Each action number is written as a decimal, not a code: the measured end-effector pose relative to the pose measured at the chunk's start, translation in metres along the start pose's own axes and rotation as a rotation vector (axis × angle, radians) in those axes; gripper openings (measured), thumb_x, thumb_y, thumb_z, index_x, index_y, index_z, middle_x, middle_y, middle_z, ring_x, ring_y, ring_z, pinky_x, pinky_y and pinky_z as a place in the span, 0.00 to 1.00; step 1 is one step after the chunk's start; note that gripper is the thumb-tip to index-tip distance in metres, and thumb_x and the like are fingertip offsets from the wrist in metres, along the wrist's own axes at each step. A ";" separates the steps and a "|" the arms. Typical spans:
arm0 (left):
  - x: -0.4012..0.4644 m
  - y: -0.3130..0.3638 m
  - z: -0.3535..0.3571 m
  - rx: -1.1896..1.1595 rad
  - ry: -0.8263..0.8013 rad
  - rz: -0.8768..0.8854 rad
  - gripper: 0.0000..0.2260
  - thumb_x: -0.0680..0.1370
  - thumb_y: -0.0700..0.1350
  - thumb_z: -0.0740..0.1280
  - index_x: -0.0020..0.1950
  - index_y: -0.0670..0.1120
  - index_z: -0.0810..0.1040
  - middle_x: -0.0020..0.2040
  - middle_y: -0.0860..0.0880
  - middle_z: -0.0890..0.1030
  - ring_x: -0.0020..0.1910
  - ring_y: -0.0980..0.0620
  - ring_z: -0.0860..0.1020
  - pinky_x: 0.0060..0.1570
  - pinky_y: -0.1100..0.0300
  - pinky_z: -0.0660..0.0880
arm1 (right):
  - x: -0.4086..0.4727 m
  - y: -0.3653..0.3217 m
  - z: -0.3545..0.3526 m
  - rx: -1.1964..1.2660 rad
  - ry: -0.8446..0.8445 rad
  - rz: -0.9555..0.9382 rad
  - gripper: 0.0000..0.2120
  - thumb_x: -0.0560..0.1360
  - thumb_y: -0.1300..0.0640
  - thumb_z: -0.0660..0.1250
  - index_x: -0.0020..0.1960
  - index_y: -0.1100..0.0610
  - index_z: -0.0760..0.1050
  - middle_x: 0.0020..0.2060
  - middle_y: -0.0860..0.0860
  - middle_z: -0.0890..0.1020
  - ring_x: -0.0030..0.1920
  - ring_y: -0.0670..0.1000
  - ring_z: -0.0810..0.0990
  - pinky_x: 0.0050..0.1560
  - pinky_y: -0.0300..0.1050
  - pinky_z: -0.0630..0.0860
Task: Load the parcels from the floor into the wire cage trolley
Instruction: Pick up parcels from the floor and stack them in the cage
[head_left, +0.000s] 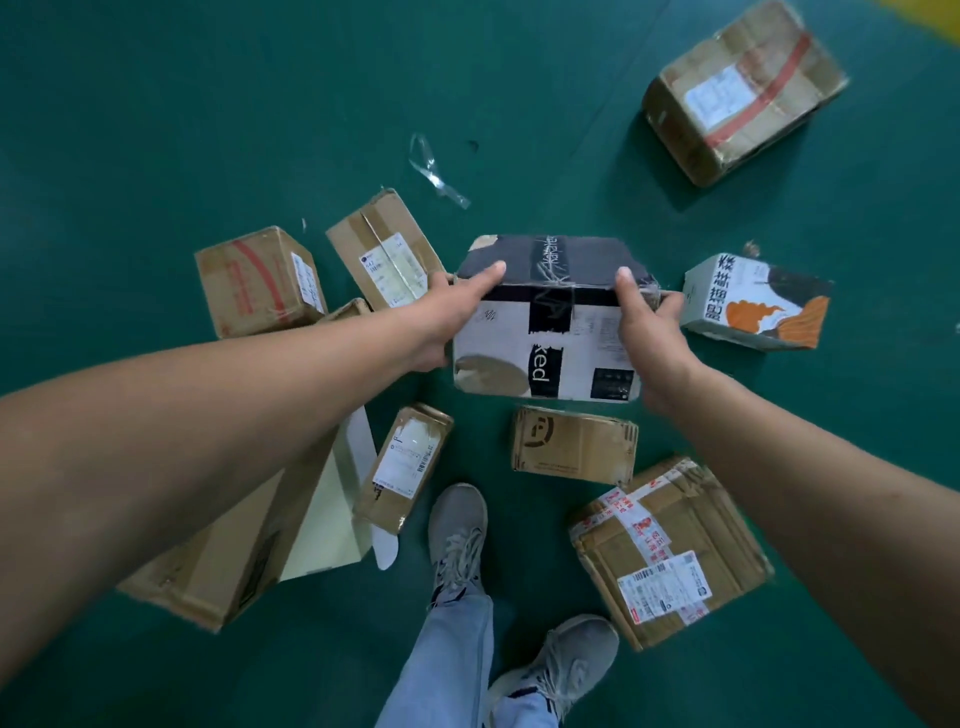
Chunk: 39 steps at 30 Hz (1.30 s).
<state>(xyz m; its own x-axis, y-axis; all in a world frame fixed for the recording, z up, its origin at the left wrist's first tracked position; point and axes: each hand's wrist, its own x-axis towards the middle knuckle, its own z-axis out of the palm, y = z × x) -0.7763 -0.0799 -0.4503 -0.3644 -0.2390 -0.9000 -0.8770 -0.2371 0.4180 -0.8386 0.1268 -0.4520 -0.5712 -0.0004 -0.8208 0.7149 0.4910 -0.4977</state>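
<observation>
1. Nearest you, your grey shoes (460, 530) stand on the green floor (156, 130), with a taped brown parcel (670, 551) to their right.
2. Your left hand (452, 306) and right hand (649, 322) each have their grip clamped on an end of the black-and-white parcel (545, 332), thumbs over its top edge.
3. Beyond, brown parcels (260, 280) lie on the floor to the left, and a red-striped parcel (743, 93) lies far right.
</observation>
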 end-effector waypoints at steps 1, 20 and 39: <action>-0.021 0.008 -0.004 -0.057 -0.009 0.002 0.33 0.76 0.67 0.69 0.70 0.52 0.58 0.61 0.44 0.76 0.50 0.45 0.81 0.34 0.50 0.82 | -0.015 -0.013 -0.003 0.021 0.007 0.007 0.46 0.66 0.19 0.58 0.76 0.39 0.49 0.74 0.54 0.67 0.72 0.63 0.70 0.70 0.68 0.68; -0.620 0.014 -0.143 -0.446 0.154 0.154 0.28 0.81 0.71 0.52 0.53 0.52 0.80 0.44 0.50 0.87 0.39 0.50 0.85 0.45 0.52 0.79 | -0.554 -0.204 -0.059 -0.274 -0.264 -0.323 0.46 0.73 0.22 0.54 0.81 0.51 0.57 0.78 0.51 0.64 0.76 0.59 0.65 0.71 0.64 0.63; -0.929 -0.279 -0.268 -0.920 0.522 0.260 0.31 0.78 0.74 0.55 0.63 0.52 0.81 0.57 0.45 0.86 0.53 0.44 0.83 0.50 0.49 0.79 | -0.911 -0.101 0.102 -0.851 -0.661 -0.640 0.48 0.71 0.22 0.51 0.80 0.52 0.58 0.77 0.56 0.65 0.73 0.63 0.67 0.73 0.66 0.65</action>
<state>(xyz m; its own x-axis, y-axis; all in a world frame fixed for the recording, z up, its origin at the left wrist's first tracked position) -0.1092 -0.0443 0.3018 -0.1361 -0.7025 -0.6985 -0.1427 -0.6838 0.7156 -0.3497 -0.0110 0.3173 -0.2318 -0.7621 -0.6045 -0.2430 0.6471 -0.7226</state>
